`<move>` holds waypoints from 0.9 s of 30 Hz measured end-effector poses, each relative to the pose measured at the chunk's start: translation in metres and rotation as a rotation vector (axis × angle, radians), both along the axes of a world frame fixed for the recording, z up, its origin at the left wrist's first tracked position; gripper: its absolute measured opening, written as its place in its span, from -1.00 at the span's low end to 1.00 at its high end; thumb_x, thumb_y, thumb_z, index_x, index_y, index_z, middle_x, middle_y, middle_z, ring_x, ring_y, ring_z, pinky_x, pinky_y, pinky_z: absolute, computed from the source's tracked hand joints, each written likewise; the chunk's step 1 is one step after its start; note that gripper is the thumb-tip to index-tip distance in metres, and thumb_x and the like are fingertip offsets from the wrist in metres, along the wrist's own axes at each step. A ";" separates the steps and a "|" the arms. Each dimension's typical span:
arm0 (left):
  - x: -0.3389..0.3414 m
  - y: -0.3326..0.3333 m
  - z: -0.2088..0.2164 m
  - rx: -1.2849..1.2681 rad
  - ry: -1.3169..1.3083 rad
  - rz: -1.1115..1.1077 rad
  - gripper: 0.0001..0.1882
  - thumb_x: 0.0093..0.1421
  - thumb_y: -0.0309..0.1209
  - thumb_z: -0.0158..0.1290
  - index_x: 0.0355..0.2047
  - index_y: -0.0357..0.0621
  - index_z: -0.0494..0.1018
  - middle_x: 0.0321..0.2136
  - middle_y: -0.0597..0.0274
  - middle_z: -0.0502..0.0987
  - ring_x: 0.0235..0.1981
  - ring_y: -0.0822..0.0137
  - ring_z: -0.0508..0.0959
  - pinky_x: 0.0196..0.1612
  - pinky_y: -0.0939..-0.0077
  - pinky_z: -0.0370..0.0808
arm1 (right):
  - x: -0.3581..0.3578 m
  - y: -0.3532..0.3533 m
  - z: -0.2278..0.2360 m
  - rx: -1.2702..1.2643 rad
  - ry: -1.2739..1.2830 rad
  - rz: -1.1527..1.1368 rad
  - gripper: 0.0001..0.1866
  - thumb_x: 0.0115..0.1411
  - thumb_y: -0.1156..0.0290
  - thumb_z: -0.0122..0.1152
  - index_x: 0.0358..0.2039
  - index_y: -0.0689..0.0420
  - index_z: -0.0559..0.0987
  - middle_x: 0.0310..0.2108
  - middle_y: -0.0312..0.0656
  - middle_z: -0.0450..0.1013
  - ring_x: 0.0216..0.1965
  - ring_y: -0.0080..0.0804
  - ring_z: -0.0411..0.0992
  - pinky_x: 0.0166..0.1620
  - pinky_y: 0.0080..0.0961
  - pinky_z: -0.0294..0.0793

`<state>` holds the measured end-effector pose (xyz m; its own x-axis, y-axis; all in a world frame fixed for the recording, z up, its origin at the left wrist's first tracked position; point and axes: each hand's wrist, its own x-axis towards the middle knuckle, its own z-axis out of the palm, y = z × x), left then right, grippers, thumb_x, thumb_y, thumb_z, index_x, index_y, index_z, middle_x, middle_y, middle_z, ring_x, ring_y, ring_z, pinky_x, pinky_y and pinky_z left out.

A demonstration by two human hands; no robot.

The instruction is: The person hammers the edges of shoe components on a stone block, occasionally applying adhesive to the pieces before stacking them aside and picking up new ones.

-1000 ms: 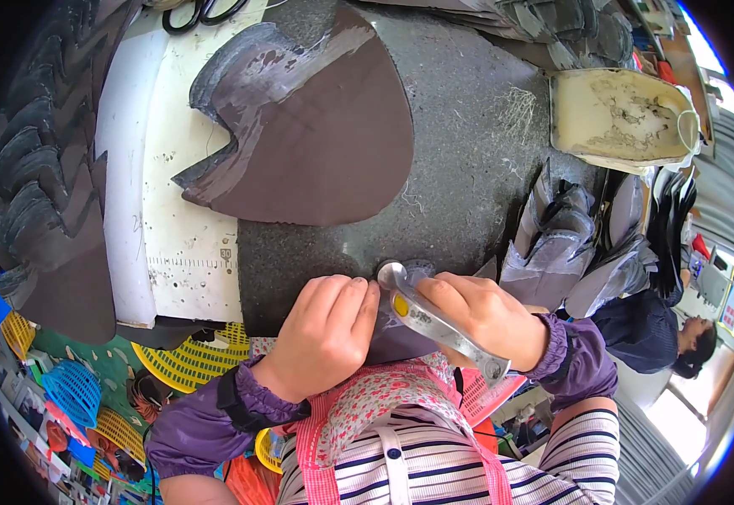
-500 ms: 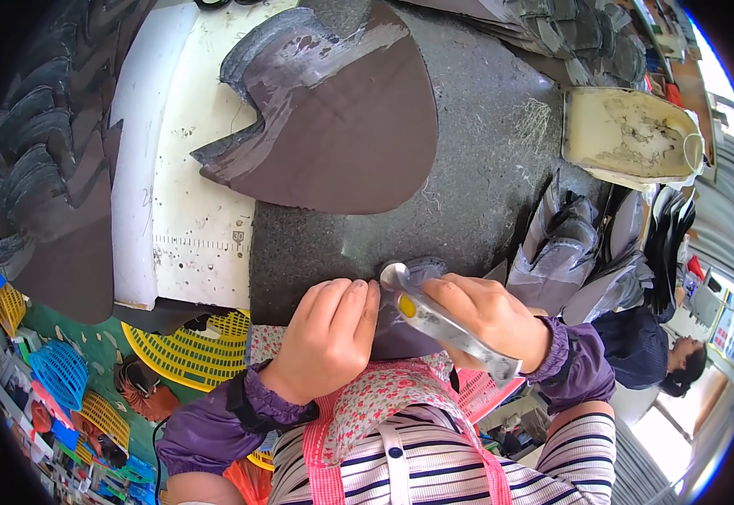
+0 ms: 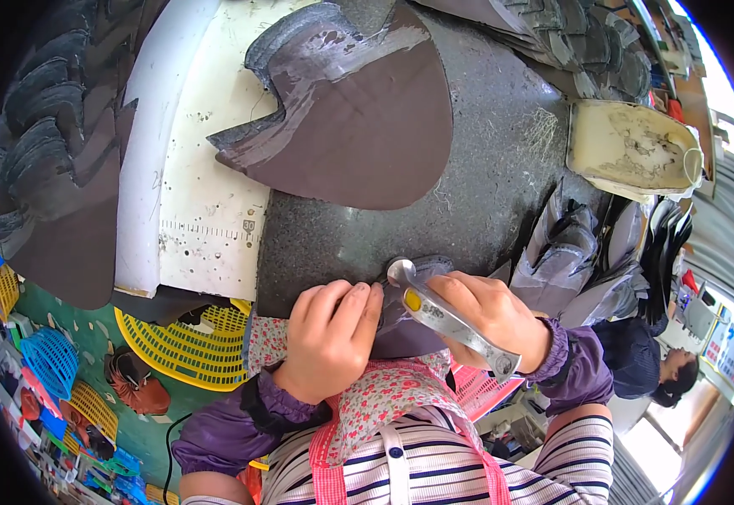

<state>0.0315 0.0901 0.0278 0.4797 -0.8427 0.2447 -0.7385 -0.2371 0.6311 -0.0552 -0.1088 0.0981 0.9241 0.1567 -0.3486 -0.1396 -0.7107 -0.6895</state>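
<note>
My right hand (image 3: 502, 318) grips a shoemaker's hammer (image 3: 461, 330); its round shiny face lies over a small dark shoe-upper piece (image 3: 409, 341) at the bench's near edge. The hammer's handle is hidden in the fist, apart from a yellow end in the head. Just left of the hammer, my left hand (image 3: 331, 337) is closed with its fingertips pressed on the edge of that same piece. Beyond both hands, a large brown upper piece (image 3: 367, 126) with a roughened grey edge lies flat across the dark bench pad (image 3: 493, 168).
Stacked upper pieces (image 3: 47, 168) rise at the left beside a white board (image 3: 207, 185). At right stand a cream plastic tray (image 3: 628, 151) and more upper pieces (image 3: 556, 261). A yellow basket (image 3: 182, 349) is on the green floor. Another person (image 3: 645, 366) sits at the far right.
My view has shifted slightly, so the bench things appear a little to the right. Both hands keep nearly the same place, the hammer still by the piece's edge.
</note>
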 end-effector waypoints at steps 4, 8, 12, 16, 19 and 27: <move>-0.003 -0.002 0.005 0.047 -0.046 0.008 -0.73 -0.05 -0.55 0.18 -0.27 -0.31 0.58 -0.36 0.17 0.53 -0.30 0.16 0.52 -0.27 0.30 0.45 | 0.000 0.002 -0.002 0.020 -0.023 0.017 -0.54 -0.04 0.50 0.17 -0.08 0.31 0.32 -0.33 0.03 0.37 -0.31 0.03 0.48 -0.28 -0.20 0.52; -0.005 0.003 0.001 0.000 0.074 0.049 -0.72 -0.06 -0.57 0.17 -0.27 -0.32 0.57 -0.32 0.13 0.55 -0.31 0.14 0.53 -0.25 0.29 0.46 | 0.001 0.005 -0.003 -0.028 -0.017 0.038 -0.49 -0.07 0.50 0.21 -0.07 0.32 0.31 -0.34 0.03 0.36 -0.33 0.03 0.48 -0.29 -0.20 0.51; -0.012 0.010 -0.007 -0.129 0.203 0.072 -0.71 -0.09 -0.58 0.17 -0.28 -0.36 0.57 -0.26 0.05 0.57 -0.28 0.12 0.56 -0.22 0.27 0.48 | -0.002 0.004 -0.004 -0.016 0.011 0.033 -0.50 -0.05 0.49 0.19 -0.07 0.32 0.31 -0.35 0.03 0.36 -0.33 0.03 0.47 -0.29 -0.19 0.51; -0.013 0.009 -0.005 -0.130 0.127 -0.012 -0.71 -0.09 -0.56 0.14 -0.29 -0.42 0.55 -0.23 -0.03 0.58 -0.24 0.11 0.56 -0.17 0.25 0.49 | -0.001 0.004 -0.003 -0.010 0.000 0.029 -0.51 -0.04 0.49 0.17 -0.07 0.32 0.31 -0.35 0.02 0.36 -0.33 0.03 0.47 -0.29 -0.20 0.51; -0.019 0.004 0.002 0.044 -0.156 -0.065 -0.69 -0.05 -0.47 0.04 -0.30 -0.43 0.54 -0.20 -0.11 0.58 -0.21 0.14 0.56 -0.11 0.26 0.49 | 0.000 0.002 -0.001 -0.004 -0.004 0.019 -0.55 -0.04 0.50 0.16 -0.10 0.32 0.32 -0.35 0.02 0.36 -0.33 0.03 0.47 -0.29 -0.19 0.51; -0.024 0.000 0.012 0.170 -0.340 -0.112 -0.68 -0.06 -0.45 0.02 -0.30 -0.42 0.54 -0.23 -0.13 0.58 -0.25 0.17 0.55 -0.13 0.34 0.49 | 0.004 0.008 0.001 -0.113 -0.070 -0.011 -0.71 -0.02 0.54 0.10 -0.25 0.32 0.33 -0.38 0.00 0.35 -0.39 0.00 0.45 -0.32 -0.22 0.49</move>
<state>0.0079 0.0902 0.0395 0.2986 -0.9272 0.2261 -0.9257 -0.2237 0.3050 -0.0517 -0.1009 0.0992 0.9481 0.1100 -0.2983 -0.1021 -0.7832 -0.6134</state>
